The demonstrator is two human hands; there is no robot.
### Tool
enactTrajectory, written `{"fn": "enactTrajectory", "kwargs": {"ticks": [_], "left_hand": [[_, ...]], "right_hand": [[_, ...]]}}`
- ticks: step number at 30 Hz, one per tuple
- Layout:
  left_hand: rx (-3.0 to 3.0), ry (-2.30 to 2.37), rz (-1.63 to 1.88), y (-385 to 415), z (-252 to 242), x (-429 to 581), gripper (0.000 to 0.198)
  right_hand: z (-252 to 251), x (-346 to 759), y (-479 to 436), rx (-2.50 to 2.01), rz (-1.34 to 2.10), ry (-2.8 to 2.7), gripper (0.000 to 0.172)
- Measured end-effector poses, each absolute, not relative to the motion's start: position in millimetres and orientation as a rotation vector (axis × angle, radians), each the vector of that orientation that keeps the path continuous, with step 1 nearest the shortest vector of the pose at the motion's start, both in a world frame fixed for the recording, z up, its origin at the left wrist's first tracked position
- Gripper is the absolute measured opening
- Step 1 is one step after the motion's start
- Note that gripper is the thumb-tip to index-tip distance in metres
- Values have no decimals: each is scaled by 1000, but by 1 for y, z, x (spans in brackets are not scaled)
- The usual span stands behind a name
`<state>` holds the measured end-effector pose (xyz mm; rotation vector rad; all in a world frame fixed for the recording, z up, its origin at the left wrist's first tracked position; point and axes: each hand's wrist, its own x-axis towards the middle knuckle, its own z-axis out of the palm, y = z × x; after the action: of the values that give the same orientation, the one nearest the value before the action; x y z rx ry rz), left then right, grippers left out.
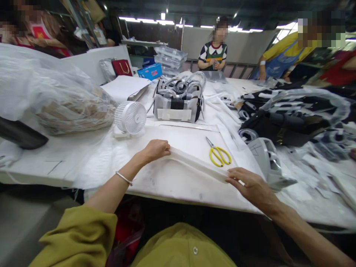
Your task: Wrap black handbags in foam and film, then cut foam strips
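Note:
A thin translucent white strip (197, 164) is stretched between my two hands, just above the white table (178, 185). My left hand (159, 149) is closed around its left end, with a bracelet on the wrist. At the strip's right end, my right hand (244, 181) pinches it between thumb and fingers. Scissors with yellow handles (219, 155) lie on the table beyond the strip, nearer my right hand, their blades pointing away from me.
A white fan (130, 118) and a plastic-wrapped bundle (75, 107) stand left. Ahead is a black-and-white bag (178, 104). A grey tape dispenser (268, 163) and black bags (286, 126) are right. Several people are around the table's far side.

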<state>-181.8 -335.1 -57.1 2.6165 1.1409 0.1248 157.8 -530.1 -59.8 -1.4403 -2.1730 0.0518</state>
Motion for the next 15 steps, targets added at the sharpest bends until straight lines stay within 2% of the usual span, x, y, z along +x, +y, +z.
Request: {"fn": "enactTrajectory", "kwargs": {"ticks": [5,10,15], "left_hand": [[2661,1203,128,-344,-84,-193,13],[2606,1236,164,-344,-83,-211,17],[2456,1234,245,-342,-90,-222,13]], "right_hand": [[-99,164,-553,-1413,8,-2189,17],[-105,177,-556,-1388,51,-2244,13],[-112,189,-554,-1442,16,-2250,22]]}}
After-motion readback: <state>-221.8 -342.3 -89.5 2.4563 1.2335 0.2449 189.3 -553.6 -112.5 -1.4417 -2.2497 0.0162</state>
